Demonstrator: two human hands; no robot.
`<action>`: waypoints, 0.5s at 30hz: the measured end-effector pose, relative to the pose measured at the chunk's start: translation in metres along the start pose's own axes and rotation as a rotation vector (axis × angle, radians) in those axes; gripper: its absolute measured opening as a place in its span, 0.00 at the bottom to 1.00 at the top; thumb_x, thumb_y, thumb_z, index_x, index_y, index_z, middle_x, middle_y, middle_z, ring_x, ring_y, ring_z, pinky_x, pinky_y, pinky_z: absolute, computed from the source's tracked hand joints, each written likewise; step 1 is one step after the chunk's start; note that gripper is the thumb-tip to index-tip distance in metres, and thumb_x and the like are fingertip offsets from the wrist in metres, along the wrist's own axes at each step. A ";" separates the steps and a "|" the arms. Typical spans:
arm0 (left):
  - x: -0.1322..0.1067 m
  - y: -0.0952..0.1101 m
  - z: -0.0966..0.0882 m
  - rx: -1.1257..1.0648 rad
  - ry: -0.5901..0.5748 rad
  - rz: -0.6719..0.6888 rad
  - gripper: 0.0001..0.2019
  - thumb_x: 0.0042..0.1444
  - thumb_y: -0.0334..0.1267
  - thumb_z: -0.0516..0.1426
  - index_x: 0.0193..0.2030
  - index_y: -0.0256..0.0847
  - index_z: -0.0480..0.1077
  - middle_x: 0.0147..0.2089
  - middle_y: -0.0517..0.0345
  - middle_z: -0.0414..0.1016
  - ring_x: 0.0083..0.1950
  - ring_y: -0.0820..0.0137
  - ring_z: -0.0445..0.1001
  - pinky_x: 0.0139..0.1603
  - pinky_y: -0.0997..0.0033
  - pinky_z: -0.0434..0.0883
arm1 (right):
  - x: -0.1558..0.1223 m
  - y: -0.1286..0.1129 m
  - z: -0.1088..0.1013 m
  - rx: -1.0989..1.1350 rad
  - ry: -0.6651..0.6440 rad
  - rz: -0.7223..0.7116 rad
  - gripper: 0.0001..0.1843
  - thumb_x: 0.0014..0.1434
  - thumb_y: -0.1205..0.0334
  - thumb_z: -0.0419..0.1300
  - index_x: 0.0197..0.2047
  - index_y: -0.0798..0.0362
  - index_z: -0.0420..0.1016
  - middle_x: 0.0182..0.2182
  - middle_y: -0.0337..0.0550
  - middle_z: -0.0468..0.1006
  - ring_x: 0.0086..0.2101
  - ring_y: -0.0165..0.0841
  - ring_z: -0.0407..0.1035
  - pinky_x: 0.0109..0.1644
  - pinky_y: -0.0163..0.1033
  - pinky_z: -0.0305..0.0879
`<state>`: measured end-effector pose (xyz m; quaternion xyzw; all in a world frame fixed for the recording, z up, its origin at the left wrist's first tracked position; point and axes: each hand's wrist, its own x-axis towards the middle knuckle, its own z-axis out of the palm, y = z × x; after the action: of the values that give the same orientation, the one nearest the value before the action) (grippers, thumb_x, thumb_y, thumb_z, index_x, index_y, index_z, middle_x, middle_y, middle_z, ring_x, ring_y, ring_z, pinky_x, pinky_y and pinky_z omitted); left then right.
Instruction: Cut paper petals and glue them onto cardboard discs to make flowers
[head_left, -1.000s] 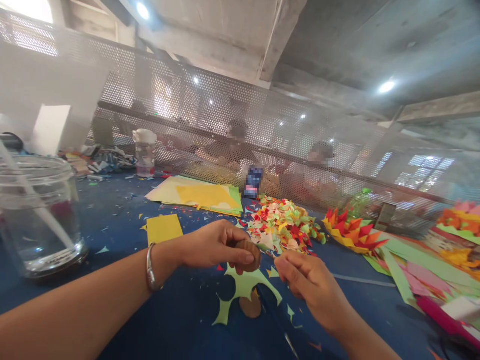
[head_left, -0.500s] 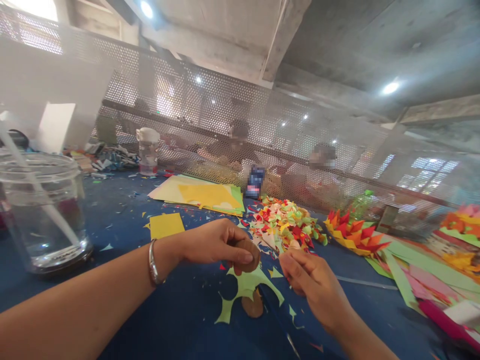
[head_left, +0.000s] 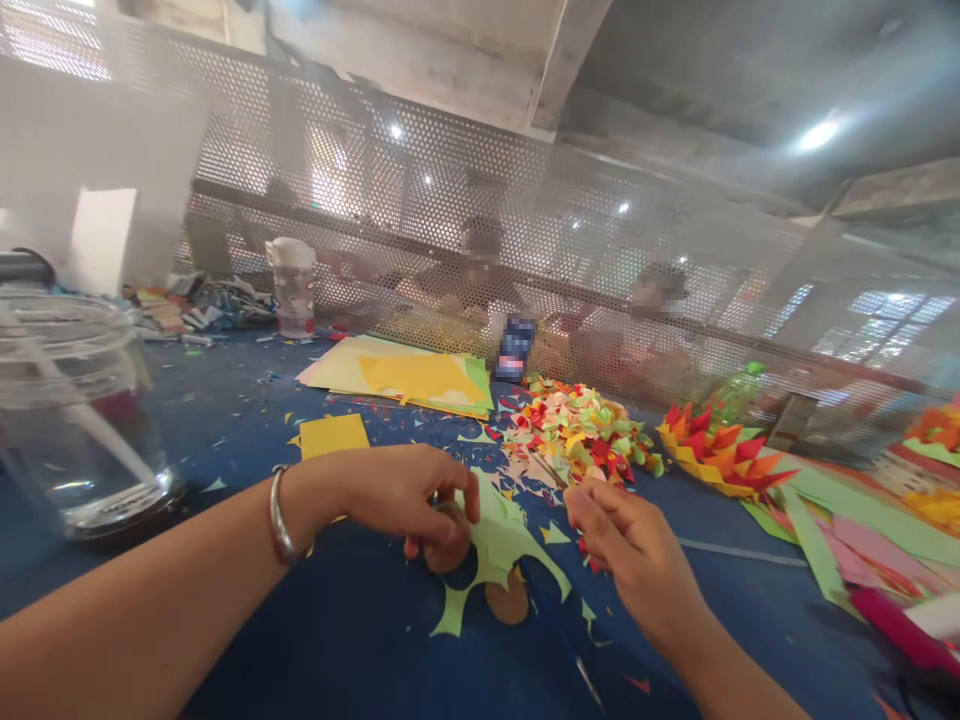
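My left hand (head_left: 397,495), a silver bangle on its wrist, is closed round a brown round disc (head_left: 448,548) that it presses down onto the blue table (head_left: 247,430). A light green paper sheet with cut-out holes (head_left: 495,550) lies right beside that hand. A second brown disc (head_left: 508,603) rests on the table under the green sheet's lower edge. My right hand (head_left: 630,555) hovers to the right with its fingers curled together; whatever it pinches is too small to name. Just behind both hands sits a heap of small coloured paper pieces (head_left: 581,435).
A clear plastic jar with a stick in it (head_left: 75,410) stands at the left. Yellow paper sheets (head_left: 405,375) and a yellow square (head_left: 330,435) lie further back. Folded red-orange paper shapes (head_left: 720,455) and green strips (head_left: 817,510) fill the right. Behind a perforated metal screen (head_left: 450,200) other people sit.
My left hand has lowered the brown disc from above the green sheet down to the table at the sheet's left edge. My right hand stayed about where it was.
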<state>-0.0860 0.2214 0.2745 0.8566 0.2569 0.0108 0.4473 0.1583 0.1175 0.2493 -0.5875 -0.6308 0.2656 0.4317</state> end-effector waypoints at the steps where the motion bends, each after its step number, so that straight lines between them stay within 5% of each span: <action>1: -0.003 0.002 0.000 0.085 0.035 -0.013 0.13 0.53 0.36 0.57 0.47 0.43 0.71 0.34 0.57 0.78 0.28 0.68 0.75 0.29 0.71 0.68 | 0.000 0.000 -0.001 -0.019 -0.005 -0.006 0.25 0.62 0.39 0.53 0.25 0.50 0.60 0.19 0.29 0.47 0.20 0.27 0.46 0.23 0.35 0.43; 5: -0.011 0.009 0.000 0.404 0.193 0.002 0.21 0.44 0.44 0.64 0.47 0.44 0.73 0.44 0.54 0.74 0.43 0.58 0.74 0.40 0.65 0.66 | 0.001 -0.001 -0.004 -0.056 -0.029 -0.039 0.24 0.63 0.41 0.52 0.25 0.50 0.61 0.21 0.31 0.50 0.22 0.28 0.47 0.23 0.36 0.44; 12: -0.011 0.017 0.009 0.510 0.184 -0.040 0.13 0.41 0.39 0.62 0.35 0.42 0.71 0.39 0.55 0.69 0.35 0.64 0.70 0.32 0.67 0.61 | 0.002 -0.007 -0.005 -0.040 0.051 -0.037 0.24 0.62 0.42 0.53 0.24 0.50 0.57 0.20 0.31 0.48 0.22 0.28 0.44 0.23 0.36 0.43; 15: -0.015 0.022 0.005 0.498 0.191 -0.078 0.15 0.39 0.39 0.61 0.37 0.42 0.68 0.39 0.54 0.70 0.36 0.63 0.70 0.31 0.67 0.60 | 0.002 -0.010 -0.008 -0.037 0.072 -0.032 0.24 0.62 0.42 0.53 0.24 0.50 0.57 0.21 0.31 0.49 0.22 0.28 0.46 0.25 0.36 0.44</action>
<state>-0.0881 0.2008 0.2913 0.9249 0.3255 0.0105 0.1964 0.1603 0.1164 0.2620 -0.5943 -0.6290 0.2256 0.4476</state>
